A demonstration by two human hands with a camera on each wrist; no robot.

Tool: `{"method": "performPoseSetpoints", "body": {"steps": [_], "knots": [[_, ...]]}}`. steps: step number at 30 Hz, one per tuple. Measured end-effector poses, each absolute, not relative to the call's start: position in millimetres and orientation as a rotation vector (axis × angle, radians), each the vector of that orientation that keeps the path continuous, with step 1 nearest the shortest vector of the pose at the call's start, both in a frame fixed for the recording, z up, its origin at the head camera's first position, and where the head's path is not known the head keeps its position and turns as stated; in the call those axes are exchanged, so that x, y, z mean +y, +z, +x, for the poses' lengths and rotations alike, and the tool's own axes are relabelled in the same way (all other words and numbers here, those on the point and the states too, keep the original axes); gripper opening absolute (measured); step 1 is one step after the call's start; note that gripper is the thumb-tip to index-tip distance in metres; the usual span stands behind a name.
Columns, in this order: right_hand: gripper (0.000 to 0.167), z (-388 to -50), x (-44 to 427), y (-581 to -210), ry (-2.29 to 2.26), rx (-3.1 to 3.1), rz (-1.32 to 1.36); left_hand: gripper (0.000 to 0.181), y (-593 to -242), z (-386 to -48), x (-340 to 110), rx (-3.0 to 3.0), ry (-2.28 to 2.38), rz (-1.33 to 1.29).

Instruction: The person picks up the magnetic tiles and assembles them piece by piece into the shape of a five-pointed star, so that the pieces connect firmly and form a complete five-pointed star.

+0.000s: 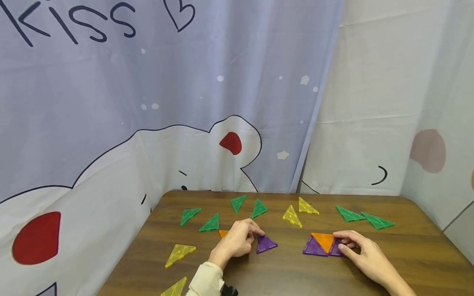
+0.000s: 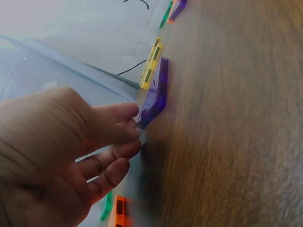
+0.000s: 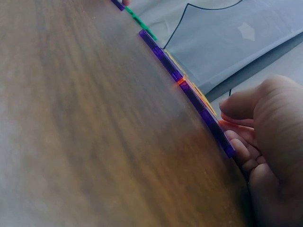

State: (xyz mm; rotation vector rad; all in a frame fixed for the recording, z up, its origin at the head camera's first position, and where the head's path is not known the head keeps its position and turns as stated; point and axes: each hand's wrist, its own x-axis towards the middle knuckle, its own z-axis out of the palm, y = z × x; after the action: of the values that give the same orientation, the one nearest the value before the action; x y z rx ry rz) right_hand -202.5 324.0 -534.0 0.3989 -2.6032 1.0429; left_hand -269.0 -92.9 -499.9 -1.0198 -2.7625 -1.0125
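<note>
In the head view my left hand point(image 1: 237, 239) reaches over the table, its fingertips pinching the upper left corner of a purple triangular magnetic tile point(image 1: 266, 244). The left wrist view shows that purple tile point(image 2: 158, 92) lying flat at the fingertips. An orange tile point(image 1: 223, 233) is mostly hidden behind this hand. My right hand point(image 1: 361, 253) holds the right-hand purple tile point(image 1: 335, 248) of a joined row between thumb and fingers. An orange triangle point(image 1: 323, 240) sits point-down between it and another purple triangle point(image 1: 314, 247), edges touching. In the right wrist view the row's purple edge point(image 3: 161, 56) shows side-on.
Several green triangles point(image 1: 210, 222) lie at the back left. Two yellow triangles point(image 1: 292, 216) are at the back middle, and two green ones point(image 1: 349, 214) touch at the back right. More yellow triangles point(image 1: 178, 254) lie along the left of the wooden table point(image 1: 289, 275). A printed curtain point(image 1: 185, 82) hangs behind.
</note>
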Motion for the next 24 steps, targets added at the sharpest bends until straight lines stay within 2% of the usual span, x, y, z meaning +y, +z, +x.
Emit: {"method": "performPoseSetpoints", "body": {"steps": [5,13,18,21,24], "knots": [[0.031,-203,325,-535,1.048,-2.602,0.407,0.035,-500,-269,-90,-2.796,-1.068,-1.016],[0.033,-203,325,-536,1.05,-2.584,0.424,0.044,-500,-265,-84,-2.888,-1.205,-1.031],[0.033,-204,325,-536,1.057,-2.584,0.432,0.043,-502,-264,-82,-2.877,-1.275,-1.07],[0.034,-203,325,-536,1.052,-2.581,0.432,0.04,-503,-265,-80,-2.87,-1.244,-1.048],[0.034,-203,325,-537,1.052,-2.579,0.43,0.047,-504,-268,-77,-2.869,-1.145,-1.028]]}}
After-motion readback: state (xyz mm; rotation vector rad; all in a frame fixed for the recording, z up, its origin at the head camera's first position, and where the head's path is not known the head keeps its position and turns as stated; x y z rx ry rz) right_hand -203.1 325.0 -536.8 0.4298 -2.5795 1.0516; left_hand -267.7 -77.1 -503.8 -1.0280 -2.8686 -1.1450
